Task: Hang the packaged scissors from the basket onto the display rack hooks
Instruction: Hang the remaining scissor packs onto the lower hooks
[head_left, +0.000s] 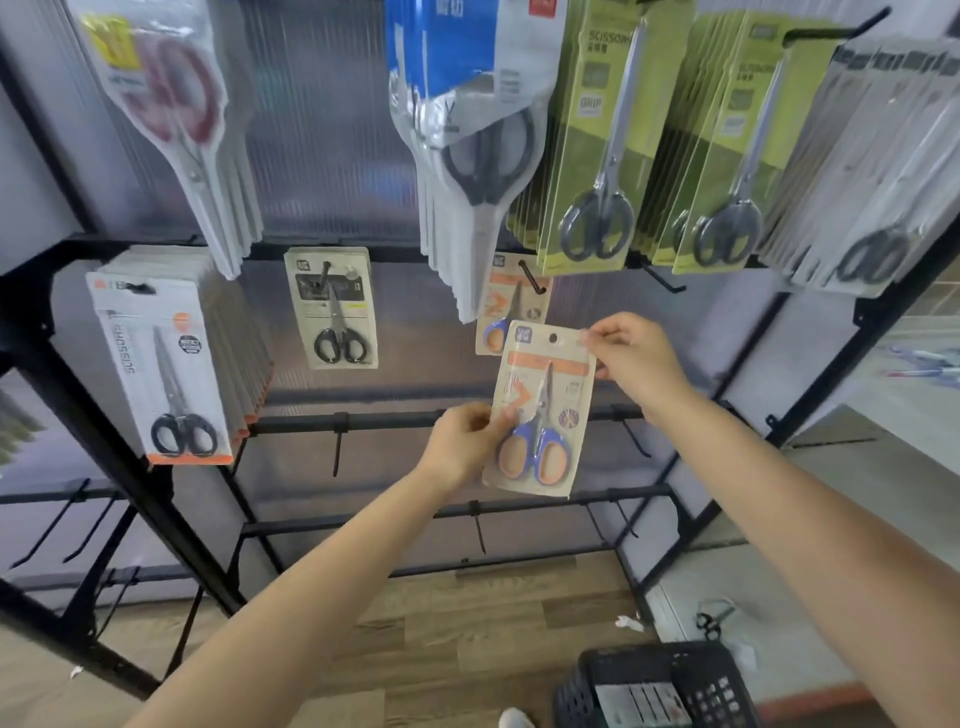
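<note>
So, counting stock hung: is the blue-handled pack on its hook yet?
Not yet. Both hands hold the pack below the hook; its hole is free.

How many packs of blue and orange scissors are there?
2: one pack held in both hands, left hand and right hand; one hanging pack behind it. More may be hidden.

— What colours do you get on the pack (540, 410)?

— I see a beige card with an orange band; the scissors' handles are blue with orange insets.

— And the rack (395, 421)?

— I see black bars and black hooks. Green packs (597, 135) hang top right, and a white pack (161, 364) with an orange base at left. The basket (660, 686) is black, the floor (467, 623) wood-brown.
</note>
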